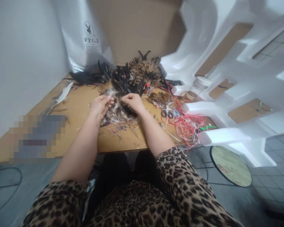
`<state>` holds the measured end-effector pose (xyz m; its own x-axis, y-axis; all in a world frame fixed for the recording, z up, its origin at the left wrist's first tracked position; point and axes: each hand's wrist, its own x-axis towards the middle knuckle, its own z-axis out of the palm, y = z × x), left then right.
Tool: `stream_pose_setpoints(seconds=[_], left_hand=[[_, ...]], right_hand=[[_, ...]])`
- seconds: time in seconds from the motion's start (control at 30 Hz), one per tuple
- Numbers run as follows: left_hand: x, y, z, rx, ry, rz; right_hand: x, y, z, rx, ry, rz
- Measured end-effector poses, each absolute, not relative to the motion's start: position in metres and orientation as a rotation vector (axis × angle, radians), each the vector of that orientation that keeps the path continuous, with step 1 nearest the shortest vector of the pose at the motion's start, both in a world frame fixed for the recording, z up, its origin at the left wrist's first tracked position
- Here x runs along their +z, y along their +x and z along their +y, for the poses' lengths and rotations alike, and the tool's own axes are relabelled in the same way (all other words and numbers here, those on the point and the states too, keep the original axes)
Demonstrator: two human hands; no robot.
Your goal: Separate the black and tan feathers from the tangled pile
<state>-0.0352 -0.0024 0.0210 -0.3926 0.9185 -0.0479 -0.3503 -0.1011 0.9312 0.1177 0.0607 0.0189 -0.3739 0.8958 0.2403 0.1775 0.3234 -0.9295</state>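
Over a heap of loose feathers on the wooden table, my two hands are close together but apart. My left hand pinches a pale, fluffy feather between thumb and forefinger, its other fingers curled. The fingers of my right hand are pressed together beside brown feathers, and what they hold is too small to make out. Just behind my hands lie bunches of black feathers and a large brown feather bunch.
Scissors and tangled pink strings lie right of my right forearm. White molded foam stands along the right edge. A white bag is at the back, a white feather at the left, and a round stool below right.
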Motion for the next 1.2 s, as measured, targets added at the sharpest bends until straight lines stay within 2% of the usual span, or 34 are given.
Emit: stream_pose_setpoints(seconds=[0.2,0.5,0.87,1.2], left_hand=[[0.023,-0.037,-0.001,1.687,0.602,1.188],[0.019,-0.035,-0.001,1.655,0.659,1.193],[0.015,-0.037,-0.001,1.562,0.722,1.241],[0.008,-0.033,0.0,1.476,0.84,1.289]], right_hand=[[0.011,0.12,0.062,0.812,-1.141,-2.17],[0.013,0.104,0.05,0.662,-1.35,-2.213],[-0.004,0.108,0.071,1.057,-1.075,-1.721],[0.008,0.103,0.057,1.288,-1.019,-1.578]])
